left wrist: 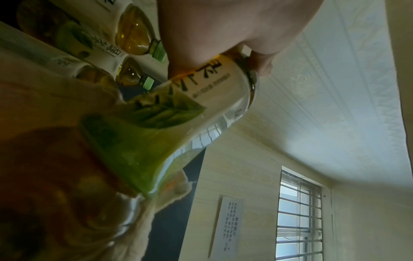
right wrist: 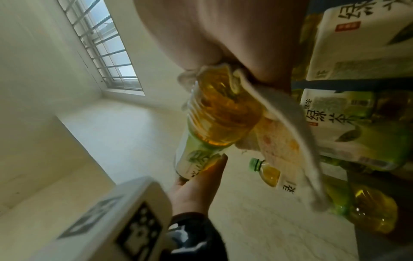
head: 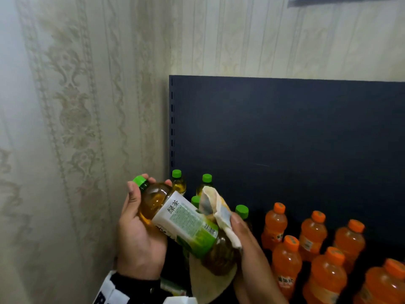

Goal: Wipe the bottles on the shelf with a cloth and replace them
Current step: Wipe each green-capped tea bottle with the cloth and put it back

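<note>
Green-capped tea bottle (head: 179, 222) tilted, cap at 10 o'clock: left hand (head: 140, 233) grips neck end, right hand (head: 245, 244) grips cloth (head: 215, 207) round base. Shelf (head: 285, 132): four tea bottles (head: 178, 182), eight orange bottles (head: 275, 224) visible.

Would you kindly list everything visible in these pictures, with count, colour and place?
Held tea bottle: one, amber liquid, green cap, white-green label; tilted, in front of the shelf.
Cloth: one, pale cream; wrapped round the held bottle's lower end.
Shelved tea bottles: at least four green caps showing; shelf's left end.
Orange bottles: at least seven, orange; shelf's right part.
Shelf back panel: one, dark blue; against the wall.
Wallpaper: cream, patterned; behind and left.
Barred window: one; far wall.
Left hand: grips the held bottle near its neck.
Right hand: presses the cloth on the bottle's base.
</note>
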`<state>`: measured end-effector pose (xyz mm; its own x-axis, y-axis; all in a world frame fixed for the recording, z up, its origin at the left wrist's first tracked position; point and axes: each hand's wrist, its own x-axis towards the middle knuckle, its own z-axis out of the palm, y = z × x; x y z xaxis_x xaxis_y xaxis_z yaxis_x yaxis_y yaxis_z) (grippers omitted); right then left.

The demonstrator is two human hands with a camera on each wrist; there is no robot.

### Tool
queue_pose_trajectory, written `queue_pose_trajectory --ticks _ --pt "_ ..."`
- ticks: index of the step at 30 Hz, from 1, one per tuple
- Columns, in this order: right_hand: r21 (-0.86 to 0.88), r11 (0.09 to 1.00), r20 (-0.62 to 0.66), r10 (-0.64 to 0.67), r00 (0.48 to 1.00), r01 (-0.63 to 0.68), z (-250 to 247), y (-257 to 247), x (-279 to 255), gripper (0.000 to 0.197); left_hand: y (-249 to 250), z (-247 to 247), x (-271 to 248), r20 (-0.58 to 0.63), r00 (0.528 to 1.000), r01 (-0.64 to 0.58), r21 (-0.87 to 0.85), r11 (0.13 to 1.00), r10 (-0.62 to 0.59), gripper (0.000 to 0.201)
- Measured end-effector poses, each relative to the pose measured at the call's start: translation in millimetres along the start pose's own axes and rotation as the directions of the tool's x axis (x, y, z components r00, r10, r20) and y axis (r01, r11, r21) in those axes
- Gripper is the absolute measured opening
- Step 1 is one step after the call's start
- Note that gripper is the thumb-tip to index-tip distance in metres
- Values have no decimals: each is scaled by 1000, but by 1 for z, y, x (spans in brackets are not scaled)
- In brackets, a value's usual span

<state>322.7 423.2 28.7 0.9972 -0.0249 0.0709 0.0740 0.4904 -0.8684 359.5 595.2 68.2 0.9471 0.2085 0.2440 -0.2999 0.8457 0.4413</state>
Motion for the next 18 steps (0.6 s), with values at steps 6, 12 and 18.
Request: queue_pose_trajectory --ticks 6,12,18 --pt "-64 995 -94 -83 992 77 -10 4 -9 48 -10 1 -3 20 1000 7 33 999 -7 28" --pt "-27 979 -248 -203 947 203 -15 -10 -2 23 -29 18 -22 48 984 152 274 950 -171 84" --pt "-102 954 -223 -298 928 282 -15 -20 -7 28 -57 18 -44 128 957 176 461 870 -261 68"
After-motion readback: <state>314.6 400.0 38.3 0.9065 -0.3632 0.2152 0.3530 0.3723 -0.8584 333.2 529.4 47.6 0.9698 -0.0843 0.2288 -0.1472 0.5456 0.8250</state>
